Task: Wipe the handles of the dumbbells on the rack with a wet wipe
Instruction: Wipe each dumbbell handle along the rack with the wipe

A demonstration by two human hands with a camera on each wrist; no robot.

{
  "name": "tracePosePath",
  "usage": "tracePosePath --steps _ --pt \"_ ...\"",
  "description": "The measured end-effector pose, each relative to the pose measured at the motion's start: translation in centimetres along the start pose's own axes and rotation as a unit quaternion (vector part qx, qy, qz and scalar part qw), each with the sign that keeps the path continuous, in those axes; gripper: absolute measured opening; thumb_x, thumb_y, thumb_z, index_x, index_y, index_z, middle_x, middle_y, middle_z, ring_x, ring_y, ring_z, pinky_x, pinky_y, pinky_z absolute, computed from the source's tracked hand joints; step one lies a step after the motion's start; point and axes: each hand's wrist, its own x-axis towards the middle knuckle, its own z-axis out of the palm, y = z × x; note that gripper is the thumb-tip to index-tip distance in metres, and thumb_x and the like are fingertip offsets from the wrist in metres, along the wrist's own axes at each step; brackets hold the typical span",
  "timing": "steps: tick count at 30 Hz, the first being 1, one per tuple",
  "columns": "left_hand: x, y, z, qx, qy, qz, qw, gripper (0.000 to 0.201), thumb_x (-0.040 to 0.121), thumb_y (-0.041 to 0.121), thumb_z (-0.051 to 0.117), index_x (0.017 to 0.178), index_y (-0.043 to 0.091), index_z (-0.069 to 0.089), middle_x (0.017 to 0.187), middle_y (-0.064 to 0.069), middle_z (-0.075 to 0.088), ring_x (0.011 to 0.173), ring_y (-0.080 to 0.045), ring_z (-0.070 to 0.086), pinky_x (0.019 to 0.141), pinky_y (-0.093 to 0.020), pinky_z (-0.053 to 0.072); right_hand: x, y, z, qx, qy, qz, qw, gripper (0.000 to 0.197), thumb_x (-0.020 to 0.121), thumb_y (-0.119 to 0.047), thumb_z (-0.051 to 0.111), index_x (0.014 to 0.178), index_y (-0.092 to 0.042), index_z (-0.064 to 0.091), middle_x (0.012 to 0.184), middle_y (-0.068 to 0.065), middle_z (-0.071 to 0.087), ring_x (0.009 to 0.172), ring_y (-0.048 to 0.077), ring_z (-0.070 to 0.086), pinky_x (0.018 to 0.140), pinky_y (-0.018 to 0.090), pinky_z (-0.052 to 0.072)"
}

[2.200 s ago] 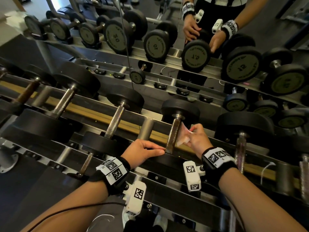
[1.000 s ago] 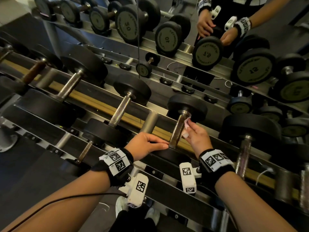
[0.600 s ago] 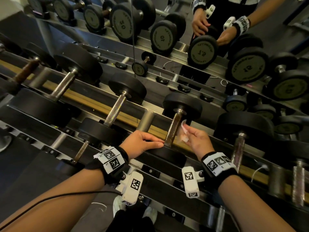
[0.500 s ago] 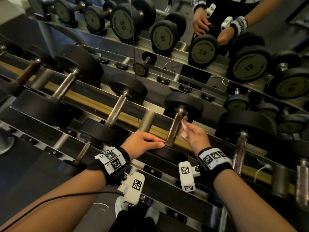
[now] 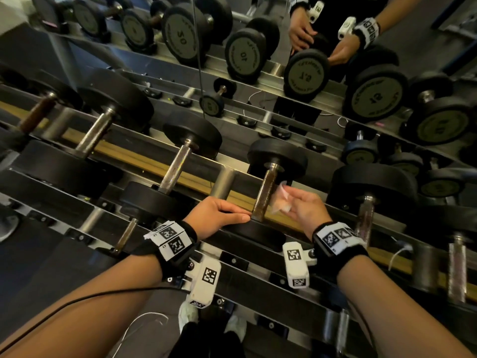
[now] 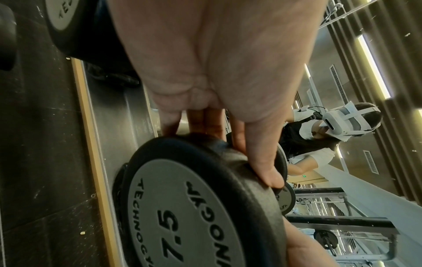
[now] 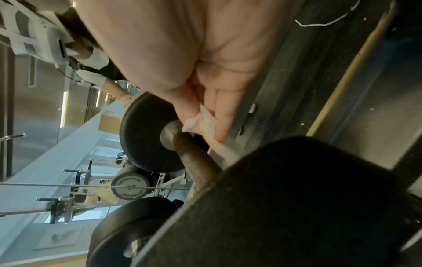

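A dumbbell with a brown, worn handle (image 5: pixel 264 195) lies on the rack between my hands, its far black head (image 5: pixel 277 157) pointing away from me. My left hand (image 5: pixel 219 215) grips the near head (image 6: pixel 182 207), marked 7.5, with fingers curled over its rim. My right hand (image 5: pixel 304 210) pinches a crumpled white wet wipe (image 5: pixel 280 200) against the right side of the handle. In the right wrist view the wipe (image 7: pixel 200 121) touches the handle (image 7: pixel 196 166) close to the far collar.
More dumbbells lie in the same row, one with a silver handle (image 5: pixel 175 164) to the left and one (image 5: pixel 366 215) to the right. A mirror (image 5: pixel 309 104) behind the rack reflects the dumbbells and my hands. Lower rack rails (image 5: pixel 245 270) run below my wrists.
My right hand has slid the wipe up the handle toward the far head, then back a little toward me. My left hand has stayed on the near head.
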Motion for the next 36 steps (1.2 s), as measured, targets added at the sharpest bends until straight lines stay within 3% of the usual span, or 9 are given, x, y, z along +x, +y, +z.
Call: tracePosePath --steps 5,12,14,17,21,25,29,33,36 --pt "0.0 0.0 0.2 0.003 0.012 -0.001 1.000 0.022 0.083 0.025 0.076 0.104 0.019 0.079 0.102 0.006 0.078 0.105 -0.008 0.069 0.109 -0.042 0.046 0.9 1.4 2.3 -0.096 0.013 -0.037 0.995 0.030 0.101 -0.025 0.052 0.123 -0.042 0.064 0.123 -0.005 0.065 0.117 0.019 0.059 0.107 0.042 0.045" --pt "0.0 0.0 0.1 0.008 0.008 0.007 1.000 0.022 0.083 0.025 0.075 0.104 0.018 0.079 0.103 0.005 0.077 0.106 -0.009 0.069 0.108 -0.043 0.047 -3.3 1.7 0.7 -0.210 -0.127 -0.058 0.968 0.030 0.097 -0.020 0.058 0.105 -0.044 0.073 0.112 -0.020 0.067 0.105 -0.003 0.061 0.093 0.008 0.045" --pt "0.0 0.0 0.1 0.005 0.006 0.006 1.000 0.022 0.083 0.024 0.075 0.104 0.017 0.078 0.103 0.004 0.077 0.106 -0.011 0.070 0.108 -0.044 0.047 -2.7 0.6 0.2 -0.170 -0.132 -0.043 0.976 0.027 0.093 -0.013 0.062 0.094 -0.036 0.077 0.102 -0.011 0.073 0.100 0.010 0.068 0.083 0.012 0.052" --pt "-0.1 0.0 0.1 0.007 0.007 0.005 1.000 0.021 0.084 0.024 0.075 0.103 0.018 0.079 0.103 0.004 0.077 0.106 -0.010 0.070 0.108 -0.044 0.047 -1.0 -0.7 -0.6 -0.101 -0.035 -0.040 0.993 0.027 0.095 -0.007 0.059 0.099 -0.026 0.076 0.108 0.005 0.073 0.107 0.026 0.068 0.091 0.034 0.055" --pt "-0.1 -0.1 0.1 0.014 0.004 0.001 1.000 0.021 0.084 0.027 0.075 0.104 0.021 0.078 0.104 0.008 0.077 0.106 -0.006 0.069 0.109 -0.043 0.046 0.5 -1.3 0.1 -0.154 0.071 -0.103 0.980 0.030 0.100 -0.014 0.050 0.121 -0.025 0.068 0.113 -0.002 0.069 0.110 0.017 0.063 0.100 0.037 0.048" --pt "0.0 -0.1 0.1 0.017 0.013 0.002 1.000 0.021 0.083 0.027 0.076 0.103 0.022 0.079 0.103 0.009 0.077 0.105 -0.005 0.069 0.109 -0.041 0.046 -0.2 -1.2 2.0 -0.253 0.014 -0.108 0.961 0.033 0.103 -0.023 0.045 0.129 -0.032 0.063 0.120 -0.006 0.064 0.110 0.010 0.056 0.090 0.022 0.038" --pt "0.1 -0.2 0.1 0.000 0.008 0.000 1.000 0.024 0.083 0.025 0.077 0.105 0.017 0.078 0.102 0.004 0.078 0.105 -0.011 0.070 0.107 -0.044 0.048 -2.1 -1.0 1.8 -0.364 -0.031 -0.108 0.924 0.033 0.103 -0.022 0.045 0.129 -0.034 0.063 0.125 0.004 0.063 0.116 0.020 0.057 0.103 0.030 0.043" --pt "0.1 -0.2 0.0 -0.005 0.000 -0.002 1.000 0.027 0.081 0.027 0.076 0.105 0.017 0.078 0.103 0.003 0.078 0.106 -0.013 0.070 0.107 -0.045 0.047 -3.4 -0.7 0.9 -0.436 -0.127 -0.057 0.889 0.028 0.101 -0.031 0.051 0.121 -0.039 0.067 0.119 -0.009 0.063 0.113 0.014 0.057 0.101 0.028 0.041" --pt "0.2 -0.2 0.0 -0.013 -0.001 -0.004 1.000 0.028 0.079 0.029 0.077 0.104 0.018 0.078 0.103 0.003 0.078 0.106 -0.014 0.070 0.108 -0.046 0.047 -3.1 -1.1 0.4 -0.358 -0.138 -0.065 0.921 0.024 0.096 -0.020 0.060 0.106 -0.037 0.074 0.108 -0.010 0.069 0.106 0.011 0.063 0.102 0.031 0.046"
